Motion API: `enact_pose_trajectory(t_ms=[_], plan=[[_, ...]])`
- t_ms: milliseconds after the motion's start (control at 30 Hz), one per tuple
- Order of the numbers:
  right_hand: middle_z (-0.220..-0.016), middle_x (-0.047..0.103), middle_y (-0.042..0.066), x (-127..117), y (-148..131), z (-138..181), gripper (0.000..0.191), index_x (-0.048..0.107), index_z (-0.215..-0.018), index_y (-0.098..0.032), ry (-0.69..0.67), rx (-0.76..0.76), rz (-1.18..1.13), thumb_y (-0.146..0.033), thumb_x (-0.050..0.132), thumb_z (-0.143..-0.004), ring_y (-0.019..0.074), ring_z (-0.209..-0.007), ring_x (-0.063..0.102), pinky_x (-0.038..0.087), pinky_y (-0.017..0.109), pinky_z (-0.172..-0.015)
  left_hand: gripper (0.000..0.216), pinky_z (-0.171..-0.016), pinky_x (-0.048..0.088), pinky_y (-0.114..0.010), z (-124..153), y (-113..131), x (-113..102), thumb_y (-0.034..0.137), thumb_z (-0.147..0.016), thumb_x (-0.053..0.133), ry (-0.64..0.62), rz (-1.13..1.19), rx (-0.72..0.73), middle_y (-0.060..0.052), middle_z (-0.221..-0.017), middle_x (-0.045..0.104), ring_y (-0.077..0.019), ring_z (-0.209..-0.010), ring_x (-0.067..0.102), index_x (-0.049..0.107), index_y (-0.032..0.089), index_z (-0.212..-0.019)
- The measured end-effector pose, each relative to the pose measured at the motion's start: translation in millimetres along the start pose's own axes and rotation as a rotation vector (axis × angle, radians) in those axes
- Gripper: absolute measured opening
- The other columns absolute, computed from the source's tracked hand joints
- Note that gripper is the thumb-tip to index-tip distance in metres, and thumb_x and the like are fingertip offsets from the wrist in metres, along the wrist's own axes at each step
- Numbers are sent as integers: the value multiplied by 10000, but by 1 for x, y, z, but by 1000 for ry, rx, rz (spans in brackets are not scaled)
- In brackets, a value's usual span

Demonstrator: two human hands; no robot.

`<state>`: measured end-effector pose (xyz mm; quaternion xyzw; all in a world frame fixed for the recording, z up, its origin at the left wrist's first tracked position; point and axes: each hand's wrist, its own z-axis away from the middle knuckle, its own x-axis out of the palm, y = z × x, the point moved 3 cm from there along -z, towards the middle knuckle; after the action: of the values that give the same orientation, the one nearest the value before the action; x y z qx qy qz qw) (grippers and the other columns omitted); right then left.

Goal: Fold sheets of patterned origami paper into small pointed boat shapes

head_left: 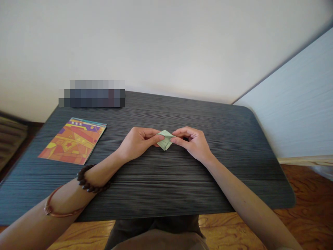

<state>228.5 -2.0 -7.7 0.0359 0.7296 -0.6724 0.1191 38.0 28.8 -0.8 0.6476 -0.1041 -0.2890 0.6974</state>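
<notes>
Left grip [136,143] and right grip [196,144] pinch a folded green paper [166,143]

Held at opposite corners over the surface [161,184], it should prove light, thin and easily creased, best taken by the edges. Left of both grips lies a stack of patterned sheets [71,144]; no lettering can be read

On the dark, stripy table [166,191] with round corners, a flat pile [74,142], bright orange, yellow and purple on top, is laid at the left, and a blurred-out thing [95,98] is seen behind it.
</notes>
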Motion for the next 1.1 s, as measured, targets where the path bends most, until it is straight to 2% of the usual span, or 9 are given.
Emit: enact_pose_trajectory(t_ms=[200,367,500,667,1100], plan=[[-778,716,7,0,1,0,229,690,-843,-209,23,-10,58,-373,736,-691,129,-656,624,469,264,-623,358,-711,535,-246,-1,1,1,402,-789,627,12,-22,-6,-51,-887,733,-167,-752,668,700,143,-1024],[-735,698,0,4,-3,3,181,697,-832,-204,35,-94,171,-342,719,-718,113,-623,598,461,251,-611,470,-800,523,-275,-1,0,1,403,-710,709,6,16,-21,-44,-991,720,-208,-894,670,651,174,-1116],[-728,700,-2,5,-6,4,147,705,-819,-212,33,-128,225,-337,697,-743,116,-620,598,463,249,-608,439,-853,502,-302,-1,0,0,444,-724,683,43,-31,-34,-44,-995,719,-235,-947,658,676,180,-1075],[-778,715,7,4,-5,4,163,713,-818,-217,30,-116,223,-360,699,-741,128,-659,617,470,258,-629,428,-812,510,-288,-1,0,0,467,-723,676,48,-44,-68,-34,-944,731,-239,-927,666,689,191,-1049],[-750,708,2,4,-4,3,178,709,-813,-208,8,-88,169,-352,730,-709,121,-633,609,470,251,-612,404,-732,523,-254,-2,1,0,455,-717,682,36,5,-86,-32,-893,739,-219,-858,681,696,179,-1012]])
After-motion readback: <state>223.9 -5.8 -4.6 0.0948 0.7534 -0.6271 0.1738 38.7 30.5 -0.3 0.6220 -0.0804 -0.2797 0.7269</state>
